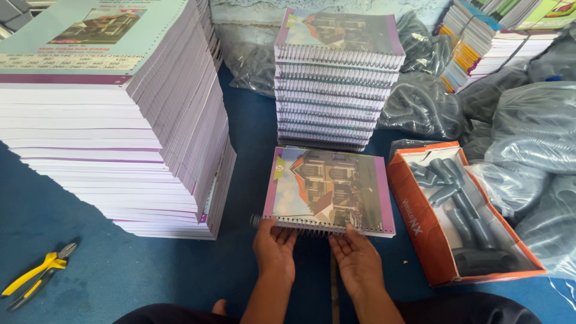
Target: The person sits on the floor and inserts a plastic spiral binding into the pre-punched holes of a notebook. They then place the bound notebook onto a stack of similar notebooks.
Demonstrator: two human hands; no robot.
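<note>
Fingers of the left hand [274, 247] and right hand [358, 259]: spread flat, tips pressing the black spiral coil [288, 227] along the near edge of a notebook [329, 189], clamped on nothing. Notebook: lies flat on the blue floor [120, 270], between a tall unbound stack [108, 120] and an orange box of coils [456, 216]. Likely light, slightly flexible, glossy cover; best held by side edges. Bound stack [337, 78] behind; yellow pliers [37, 273] far left.

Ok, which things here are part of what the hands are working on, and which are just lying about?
In hand:
left hand
right hand
notebook
black spiral coil

Lying about:
yellow-handled pliers
bound notebook stack
unbound stack
orange box of coils
</note>
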